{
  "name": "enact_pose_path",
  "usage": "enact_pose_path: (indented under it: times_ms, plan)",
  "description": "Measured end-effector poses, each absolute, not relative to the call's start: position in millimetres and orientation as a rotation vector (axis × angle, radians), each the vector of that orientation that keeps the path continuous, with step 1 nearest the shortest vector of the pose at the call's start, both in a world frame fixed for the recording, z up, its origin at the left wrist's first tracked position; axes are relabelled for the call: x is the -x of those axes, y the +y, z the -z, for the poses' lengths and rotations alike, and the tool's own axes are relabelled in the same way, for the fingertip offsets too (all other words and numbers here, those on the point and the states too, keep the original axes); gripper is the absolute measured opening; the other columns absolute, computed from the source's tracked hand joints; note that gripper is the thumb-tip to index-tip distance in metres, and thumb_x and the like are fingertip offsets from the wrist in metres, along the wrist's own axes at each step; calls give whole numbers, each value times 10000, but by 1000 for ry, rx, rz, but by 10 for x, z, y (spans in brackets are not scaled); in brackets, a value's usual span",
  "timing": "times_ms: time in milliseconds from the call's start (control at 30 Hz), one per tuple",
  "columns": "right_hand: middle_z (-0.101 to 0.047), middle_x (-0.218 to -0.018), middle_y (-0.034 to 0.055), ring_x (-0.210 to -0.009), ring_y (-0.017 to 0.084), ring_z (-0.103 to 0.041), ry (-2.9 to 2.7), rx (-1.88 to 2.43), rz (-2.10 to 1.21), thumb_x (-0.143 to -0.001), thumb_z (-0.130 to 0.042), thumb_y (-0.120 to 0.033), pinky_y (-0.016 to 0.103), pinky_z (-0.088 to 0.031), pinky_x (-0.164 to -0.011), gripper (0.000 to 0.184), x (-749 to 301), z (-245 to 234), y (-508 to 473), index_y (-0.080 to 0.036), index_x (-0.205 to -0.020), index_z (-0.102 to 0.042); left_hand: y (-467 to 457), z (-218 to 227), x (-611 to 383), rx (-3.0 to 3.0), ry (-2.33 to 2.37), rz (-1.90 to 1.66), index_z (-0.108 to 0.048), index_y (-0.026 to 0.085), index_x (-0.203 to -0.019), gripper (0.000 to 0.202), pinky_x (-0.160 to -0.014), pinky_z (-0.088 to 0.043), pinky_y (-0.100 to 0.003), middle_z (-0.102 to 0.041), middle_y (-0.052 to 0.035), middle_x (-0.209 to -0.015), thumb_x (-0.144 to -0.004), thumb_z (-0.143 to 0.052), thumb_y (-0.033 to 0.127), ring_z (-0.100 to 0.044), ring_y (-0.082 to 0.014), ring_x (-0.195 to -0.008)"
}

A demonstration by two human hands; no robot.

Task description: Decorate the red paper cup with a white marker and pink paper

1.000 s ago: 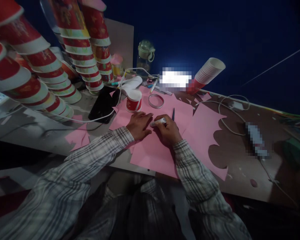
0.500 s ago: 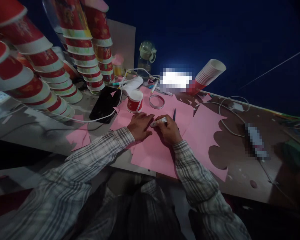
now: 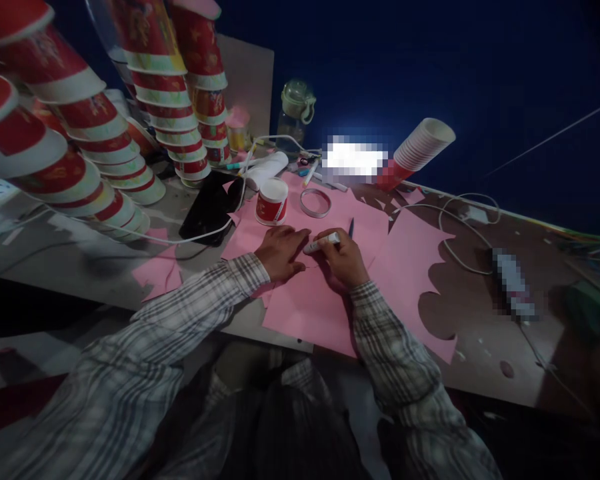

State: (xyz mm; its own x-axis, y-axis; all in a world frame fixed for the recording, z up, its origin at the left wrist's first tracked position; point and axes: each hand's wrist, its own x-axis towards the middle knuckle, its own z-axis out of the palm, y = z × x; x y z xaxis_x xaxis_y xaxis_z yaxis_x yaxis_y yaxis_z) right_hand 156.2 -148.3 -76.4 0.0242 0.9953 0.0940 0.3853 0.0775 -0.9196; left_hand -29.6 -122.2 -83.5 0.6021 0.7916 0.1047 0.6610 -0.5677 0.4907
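My right hand (image 3: 344, 259) grips a white marker (image 3: 321, 243), its tip pointing left and down onto a pink paper sheet (image 3: 310, 307). My left hand (image 3: 279, 251) lies flat on the same sheet, fingers pressing the paper just left of the marker tip. A single red and white paper cup (image 3: 271, 201) stands just beyond my left hand. A blue pen (image 3: 351, 228) lies on the paper beside my right hand.
Tall leaning stacks of red paper cups (image 3: 105, 133) fill the left. A black phone (image 3: 207, 207) with a white cable, a tape ring (image 3: 315, 203), a clear bottle (image 3: 293, 110), a tipped cup stack (image 3: 415, 150) and a cut pink sheet (image 3: 410, 267) lie around. A white cord (image 3: 455, 227) loops right.
Both hands stay on the pink sheet with the marker; they have only shifted slightly. The view has drifted a little.
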Motion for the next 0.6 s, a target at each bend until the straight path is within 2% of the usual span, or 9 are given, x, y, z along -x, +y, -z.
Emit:
enact_pose_path:
  times_ms: [267,433,600]
  plan:
    - [-712,-748,1,-708,175,-682,-1595,1406,-1086,-842,-605,-367,324,-560,-697,147,-1621,713,-1491,-221,-844,-586,-1230,868,296,-2418,1171,-484,-463,151,-1397,745,-1082,-368,-505,-618,-157,-1269,-744,-740,377,-514,-333,-1259]
    - [-716,-861,23,-803,180,-679,-1467,1421,-911,-850,-595,-419,342,-566,-771,195,-1629,761,-1450,-225,-854,-604,-1214,857,300,-2427,1153,-447,-450,151,-1411,782,-1082,-366,-488,-617,-144,-1276,-727,-757,371,-514,-325,-1253]
    - [-711,-792,10,-732,175,-676,-1530,1471,-942,-849,-604,-360,324,-556,-713,140,-1529,703,-1528,-225,-880,-587,-1215,872,300,-2432,1141,-482,-467,166,-1386,752,-1073,-377,-495,-617,-138,-1280,-731,-758,392,-525,-321,-1233]
